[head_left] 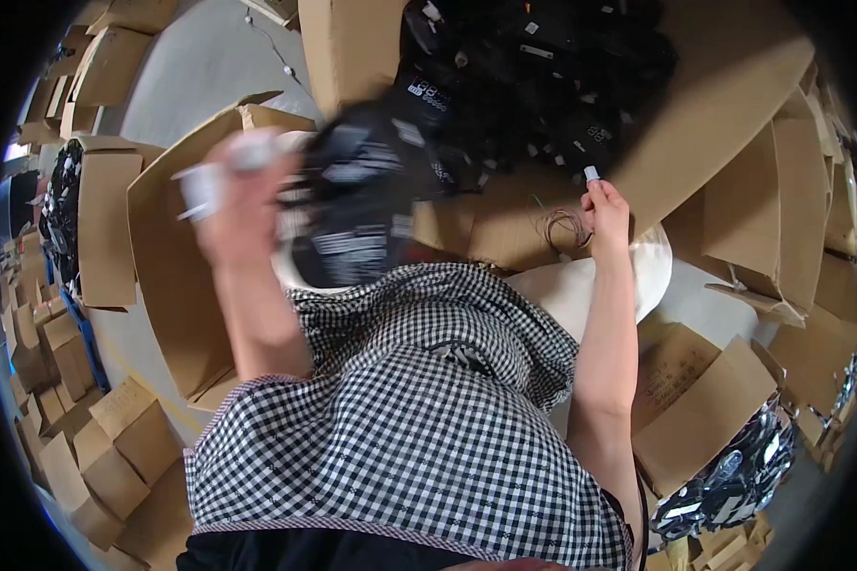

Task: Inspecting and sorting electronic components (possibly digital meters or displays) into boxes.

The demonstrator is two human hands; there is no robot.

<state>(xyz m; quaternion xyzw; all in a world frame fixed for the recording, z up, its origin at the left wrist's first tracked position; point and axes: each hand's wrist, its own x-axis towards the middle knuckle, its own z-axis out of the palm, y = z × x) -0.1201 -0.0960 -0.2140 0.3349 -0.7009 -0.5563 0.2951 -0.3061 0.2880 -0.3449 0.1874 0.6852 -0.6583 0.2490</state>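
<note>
My left hand point(238, 214), smeared by motion, is closed at the left with a blurred white piece point(200, 190) at its fingers. Its exact kind does not show. Beside it a black plastic bag point(352, 252) with white print is blurred too. At the right my right hand point(607, 209) pinches a small white plug point(591, 173) between thumb and fingers. A loose coil of thin coloured wires point(562, 228) hangs next to that hand. Beyond both hands lies a heap of black bags point(533, 95) with white labels, inside a big cardboard box point(724, 114).
An open cardboard box point(181, 276) stands close on my left. More open boxes point(762, 190) are at the right, and one at the lower right point(714, 400) stands by a pile of shiny black packages point(733, 485). Stacked cartons point(114, 438) fill the lower left.
</note>
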